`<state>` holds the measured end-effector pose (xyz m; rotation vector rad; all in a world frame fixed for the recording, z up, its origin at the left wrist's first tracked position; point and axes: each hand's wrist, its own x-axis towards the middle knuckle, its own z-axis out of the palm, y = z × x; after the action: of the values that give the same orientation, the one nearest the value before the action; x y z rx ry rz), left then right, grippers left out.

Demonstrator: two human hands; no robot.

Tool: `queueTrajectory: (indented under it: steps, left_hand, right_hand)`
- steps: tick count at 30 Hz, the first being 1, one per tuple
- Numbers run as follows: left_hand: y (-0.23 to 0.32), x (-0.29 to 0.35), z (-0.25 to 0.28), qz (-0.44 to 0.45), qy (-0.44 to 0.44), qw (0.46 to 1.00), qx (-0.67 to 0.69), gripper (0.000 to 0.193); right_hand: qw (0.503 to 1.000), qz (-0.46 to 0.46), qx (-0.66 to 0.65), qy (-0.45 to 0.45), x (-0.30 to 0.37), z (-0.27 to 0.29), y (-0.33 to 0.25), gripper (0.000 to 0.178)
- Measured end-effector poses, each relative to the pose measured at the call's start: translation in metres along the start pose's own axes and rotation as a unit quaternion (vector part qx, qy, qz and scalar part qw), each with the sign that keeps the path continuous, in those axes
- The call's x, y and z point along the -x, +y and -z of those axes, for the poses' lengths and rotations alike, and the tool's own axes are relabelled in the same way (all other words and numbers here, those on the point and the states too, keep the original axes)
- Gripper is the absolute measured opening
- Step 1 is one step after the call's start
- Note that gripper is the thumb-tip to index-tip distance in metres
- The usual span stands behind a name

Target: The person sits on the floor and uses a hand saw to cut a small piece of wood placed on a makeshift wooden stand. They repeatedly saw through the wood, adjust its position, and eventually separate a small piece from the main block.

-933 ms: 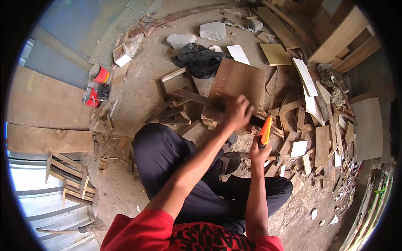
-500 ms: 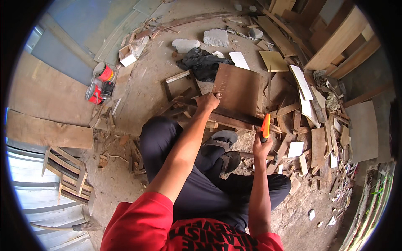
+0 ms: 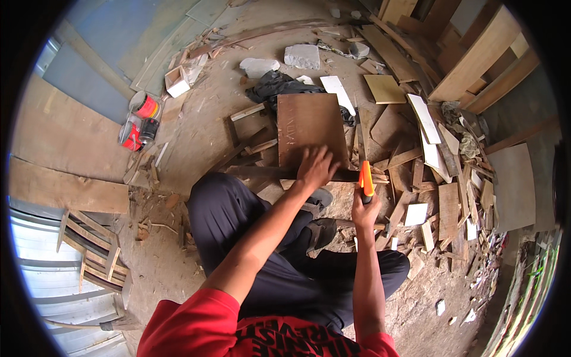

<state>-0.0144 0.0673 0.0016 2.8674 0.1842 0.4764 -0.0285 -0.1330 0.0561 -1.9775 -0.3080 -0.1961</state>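
A brown board (image 3: 312,128) lies in front of me, its near edge over a dark wooden bar (image 3: 256,172). My left hand (image 3: 317,169) rests on the board's near right part, palm down with fingers spread. To its right, my right hand (image 3: 365,209) is closed around the handle of a hand saw (image 3: 366,178) with orange and black grip. The thin dark blade points away from me, seen nearly edge-on, just right of the board. It stands apart from my left hand; whether it touches the board I cannot tell.
Wood offcuts (image 3: 449,208) litter the right side. A black cloth (image 3: 279,86) and pale blocks (image 3: 302,56) lie beyond the board. Red tins (image 3: 144,105) stand at left, near a slatted wooden piece (image 3: 98,244). Planks (image 3: 476,59) lean at far right.
The brown board has shifted left and sits straighter. My left hand has moved right from its left corner, opening flat onto it. The saw has moved slightly left in my right hand.
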Motion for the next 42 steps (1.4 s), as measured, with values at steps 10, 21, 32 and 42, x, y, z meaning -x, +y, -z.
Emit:
queueTrajectory:
  steps: [10, 21, 32, 42]
  left_hand:
    - [0.007, -0.06, 0.001, -0.088, -0.025, 0.994, 0.059, 0.059]
    - [-0.105, -0.097, 0.01, 0.502, -0.095, 0.844, 0.164, 0.07]
    - [-0.077, -0.114, 0.004, 0.325, -0.108, 0.932, 0.12, 0.083]
    - [0.038, -0.051, -0.033, -0.151, -0.064, 0.98, 0.109, 0.047]
  right_hand:
    - [0.999, -0.028, 0.018, 0.038, -0.036, -0.001, 0.011, 0.021]
    - [0.998, -0.03, -0.046, 0.018, -0.031, -0.009, 0.018, 0.021]
    - [0.994, -0.073, -0.052, 0.068, -0.012, -0.004, 0.015, 0.027]
    - [0.996, -0.065, -0.055, 0.033, -0.024, -0.004, 0.031, 0.029]
